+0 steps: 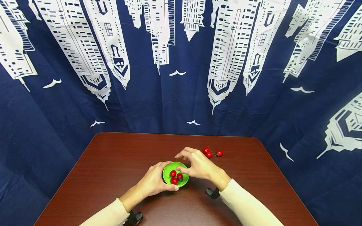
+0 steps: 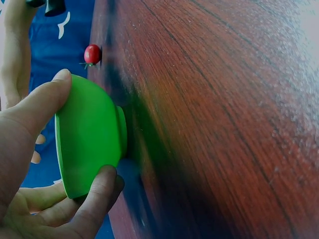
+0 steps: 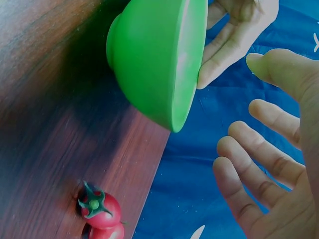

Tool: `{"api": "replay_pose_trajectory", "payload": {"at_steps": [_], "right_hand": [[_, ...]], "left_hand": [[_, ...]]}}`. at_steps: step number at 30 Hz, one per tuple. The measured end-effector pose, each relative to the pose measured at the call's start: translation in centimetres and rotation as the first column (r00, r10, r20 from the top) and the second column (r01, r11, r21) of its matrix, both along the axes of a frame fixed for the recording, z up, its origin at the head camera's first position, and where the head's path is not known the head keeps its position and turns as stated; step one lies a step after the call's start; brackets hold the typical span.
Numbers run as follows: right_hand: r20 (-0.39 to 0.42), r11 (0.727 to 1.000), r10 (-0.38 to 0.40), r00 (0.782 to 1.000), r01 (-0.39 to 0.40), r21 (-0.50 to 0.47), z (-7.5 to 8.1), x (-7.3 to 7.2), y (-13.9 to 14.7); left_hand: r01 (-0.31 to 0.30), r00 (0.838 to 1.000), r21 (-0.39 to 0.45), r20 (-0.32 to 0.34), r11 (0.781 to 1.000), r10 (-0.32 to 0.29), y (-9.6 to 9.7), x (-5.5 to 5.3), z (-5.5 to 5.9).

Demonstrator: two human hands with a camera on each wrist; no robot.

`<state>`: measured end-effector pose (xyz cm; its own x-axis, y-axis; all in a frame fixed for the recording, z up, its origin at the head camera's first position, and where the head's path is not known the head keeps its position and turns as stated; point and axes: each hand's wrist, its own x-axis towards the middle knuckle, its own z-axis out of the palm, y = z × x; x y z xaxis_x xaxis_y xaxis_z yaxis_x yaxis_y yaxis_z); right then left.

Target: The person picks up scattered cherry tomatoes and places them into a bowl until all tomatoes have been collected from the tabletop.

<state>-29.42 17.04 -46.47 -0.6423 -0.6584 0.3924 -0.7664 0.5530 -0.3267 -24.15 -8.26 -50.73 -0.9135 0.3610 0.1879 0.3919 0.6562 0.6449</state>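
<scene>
A small green bowl [image 1: 184,183] holds three red cherry tomatoes [image 1: 173,181] with green stems. My left hand [image 1: 155,179] grips it from the left, thumb on the near side and fingers around the far side; the left wrist view shows the bowl's outer wall [image 2: 87,134] between them. Whether its foot touches the table cannot be made out. Over the bowl's right side hovers my right hand [image 1: 198,163], fingers spread and loosely bent. Nothing sits between those fingers [image 3: 269,154] in the right wrist view.
Three more cherry tomatoes [image 1: 208,155] lie on the brown wooden table [image 1: 124,157], beyond and right of my right hand. A dark blue cloth [image 1: 175,100] with white buildings hangs behind the table's far edge.
</scene>
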Motion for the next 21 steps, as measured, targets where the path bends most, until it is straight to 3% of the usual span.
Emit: {"api": "replay_pose_trajectory", "payload": {"at_steps": [21], "right_hand": [[0.006, 0.995, -0.095, 0.996, 0.095, -0.021, -0.8, 0.8, 4.1]], "left_hand": [[-0.011, 1.0, -0.005, -0.021, 1.0, 0.01, 0.0, 0.1, -0.2]]}}
